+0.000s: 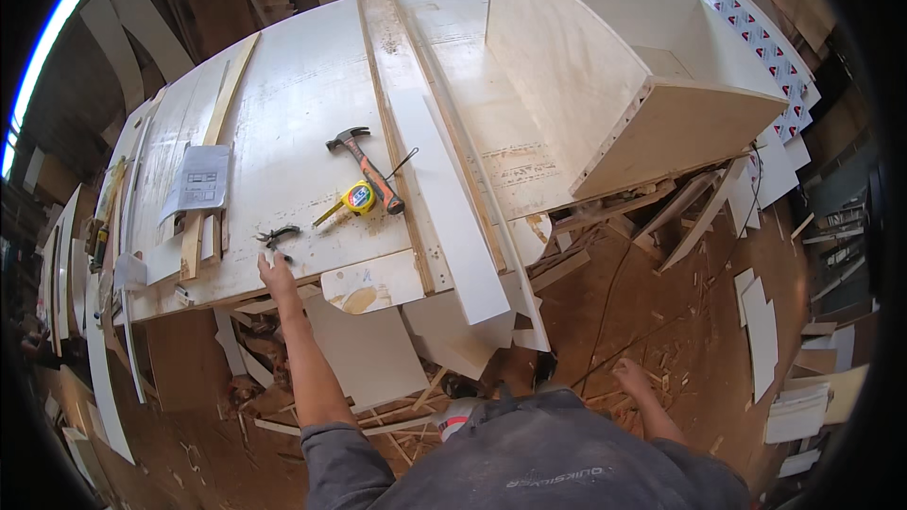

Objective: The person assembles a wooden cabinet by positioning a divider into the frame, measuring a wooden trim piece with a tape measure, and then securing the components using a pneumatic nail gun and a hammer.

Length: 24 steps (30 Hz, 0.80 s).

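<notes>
My left hand [277, 280] reaches over the near edge of a white work table [283, 165]. Its fingers are stretched out, right beside a small pair of black pliers [281, 233] lying near that edge. Away from the table, my right hand [633, 378] hangs over the floor, its fingers loosely bent and nothing visible in them. An orange-and-black claw hammer [368, 167] lies farther in. Close to its handle rests a yellow tape measure [359, 197] with a short length of blade out.
A large open plywood box [567, 66] stands at the right of the table. Long wooden strips [416, 264] and a white board [463, 246] cross the top, overhanging the front. Papers [200, 178] lie at left. Offcuts [368, 349] crowd beneath; scraps litter the brown floor [605, 321].
</notes>
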Each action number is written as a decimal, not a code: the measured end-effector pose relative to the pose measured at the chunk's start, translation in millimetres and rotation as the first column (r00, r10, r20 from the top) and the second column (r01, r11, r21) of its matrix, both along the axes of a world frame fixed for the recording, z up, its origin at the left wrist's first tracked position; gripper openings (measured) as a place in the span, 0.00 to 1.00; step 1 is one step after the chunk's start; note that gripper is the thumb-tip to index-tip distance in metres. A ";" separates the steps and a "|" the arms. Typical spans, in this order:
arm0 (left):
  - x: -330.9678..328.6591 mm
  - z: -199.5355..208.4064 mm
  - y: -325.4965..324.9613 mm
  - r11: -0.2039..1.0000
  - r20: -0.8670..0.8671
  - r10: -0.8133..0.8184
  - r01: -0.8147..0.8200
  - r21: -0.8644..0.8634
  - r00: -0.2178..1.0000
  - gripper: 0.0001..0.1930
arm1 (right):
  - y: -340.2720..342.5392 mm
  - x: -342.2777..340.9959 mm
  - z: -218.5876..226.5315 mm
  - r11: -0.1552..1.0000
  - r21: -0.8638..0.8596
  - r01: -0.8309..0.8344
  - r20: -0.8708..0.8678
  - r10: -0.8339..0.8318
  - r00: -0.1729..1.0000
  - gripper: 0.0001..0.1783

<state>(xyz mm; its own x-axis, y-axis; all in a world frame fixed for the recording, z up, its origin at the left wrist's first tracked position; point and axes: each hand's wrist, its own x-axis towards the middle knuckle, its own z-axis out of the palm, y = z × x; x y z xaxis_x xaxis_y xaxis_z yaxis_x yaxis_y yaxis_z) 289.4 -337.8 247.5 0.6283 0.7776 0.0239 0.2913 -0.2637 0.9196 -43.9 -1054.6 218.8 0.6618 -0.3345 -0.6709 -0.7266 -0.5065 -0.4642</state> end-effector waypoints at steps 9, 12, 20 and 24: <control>-158.2 -4.5 -167.7 0.992 0.006 0.016 -0.016 0.126 1.000 0.26 | -116.4 41.0 -104.5 0.974 0.178 -0.137 -0.003 0.140 0.990 0.28; -193.3 -2.3 -207.7 0.984 0.068 0.116 -0.124 0.130 0.991 0.25 | -152.2 93.3 -91.9 0.947 0.256 -0.193 -0.058 0.215 0.975 0.27; -159.7 106.3 -354.6 0.961 0.147 0.038 -0.076 0.267 0.988 0.25 | -320.8 164.5 -101.4 0.966 0.239 0.100 -0.011 -0.100 0.995 0.24; -128.7 135.4 -396.7 0.952 0.088 -0.022 -0.006 0.307 0.996 0.26 | -368.0 147.7 -104.3 0.925 0.277 0.262 -0.082 -0.249 0.965 0.22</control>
<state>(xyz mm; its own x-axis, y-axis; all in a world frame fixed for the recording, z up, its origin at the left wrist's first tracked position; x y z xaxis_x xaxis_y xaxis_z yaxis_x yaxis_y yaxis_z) 160.7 -734.6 382.8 0.6188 0.7188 0.3168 0.2082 -0.5389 0.8162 103.8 -1422.6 114.5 0.5463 -0.2804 -0.7892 -0.8372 -0.1536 -0.5249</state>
